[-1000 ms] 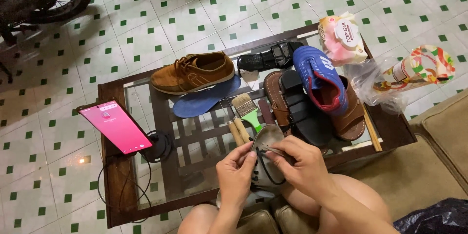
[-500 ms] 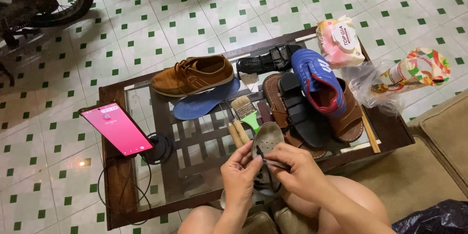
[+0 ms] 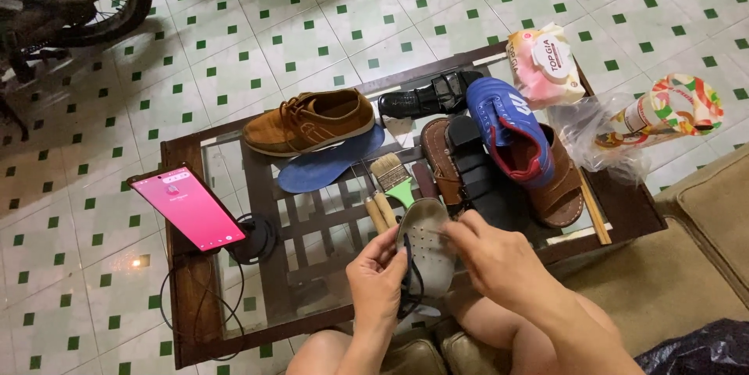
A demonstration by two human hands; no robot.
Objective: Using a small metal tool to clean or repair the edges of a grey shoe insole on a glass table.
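My left hand [image 3: 378,283] and my right hand [image 3: 493,254] together hold a grey perforated insole [image 3: 427,245] upright over the near edge of the glass-topped table [image 3: 312,219]. A dark lace or cord [image 3: 409,281] hangs along the insole by my left fingers. My right fingers pinch the insole's right edge. Just beyond lie a green-handled brush [image 3: 392,176], wooden handles [image 3: 378,211], a blue insole [image 3: 331,164] and a brown lace-up shoe [image 3: 310,120].
A blue sports shoe [image 3: 507,127], brown sandals [image 3: 562,191] and a black shoe [image 3: 431,98] crowd the table's right half. A phone with a pink screen [image 3: 187,207] stands at left on a cabled stand. Packets [image 3: 546,63] and a plastic bag [image 3: 616,133] sit at right. A beige seat [image 3: 686,266] lies near right.
The insole has been raised and turned so its perforated face shows; both hands shifted slightly up the table edge with it.
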